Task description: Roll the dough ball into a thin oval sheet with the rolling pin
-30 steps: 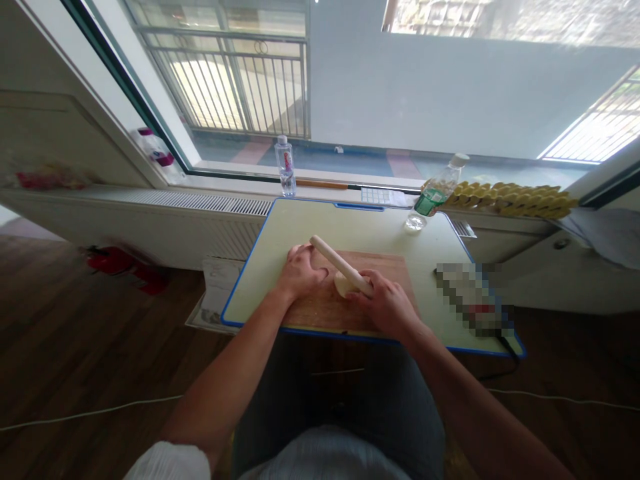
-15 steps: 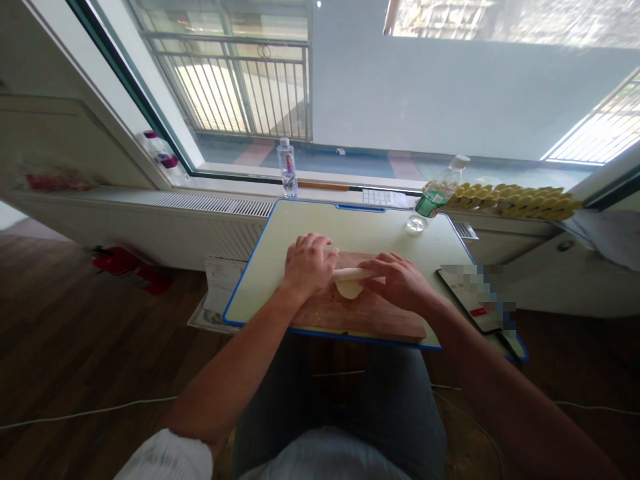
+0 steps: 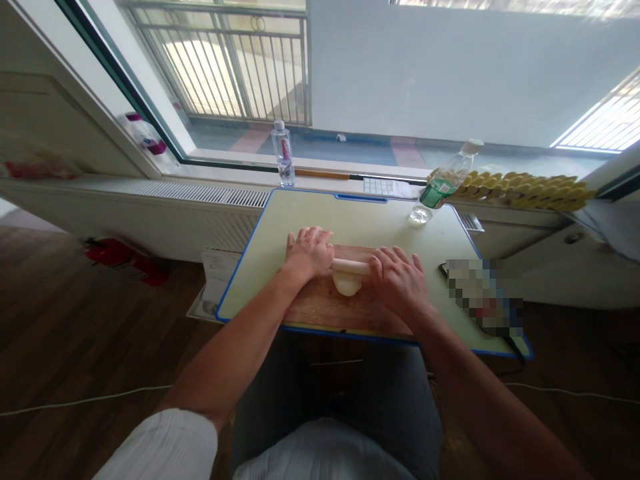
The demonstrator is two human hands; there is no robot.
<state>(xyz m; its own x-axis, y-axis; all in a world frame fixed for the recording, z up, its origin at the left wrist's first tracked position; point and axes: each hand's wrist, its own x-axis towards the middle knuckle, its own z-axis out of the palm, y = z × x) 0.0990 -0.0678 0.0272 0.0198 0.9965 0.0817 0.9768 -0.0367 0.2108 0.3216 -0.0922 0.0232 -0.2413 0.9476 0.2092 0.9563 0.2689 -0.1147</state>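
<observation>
A pale rolling pin lies crosswise over a small round of dough, whose near part shows below the pin. Both rest on a wooden board. My left hand covers the pin's left end, fingers together and pointing forward. Over the right end sits my right hand, its thumb side against the pin and its fingers reaching forward across it. Both ends of the pin are hidden under my hands.
The board lies on a pale blue-edged table. A green-labelled bottle stands at its back right, a blurred dark-edged object at its right. On the windowsill are a clear bottle and yellow trays. A fire extinguisher lies left.
My right hand has turned flatter, its fingers now straighter and pointing forward instead of curled toward the pin. More of the pin shows between my hands. The view has tilted slightly down.
</observation>
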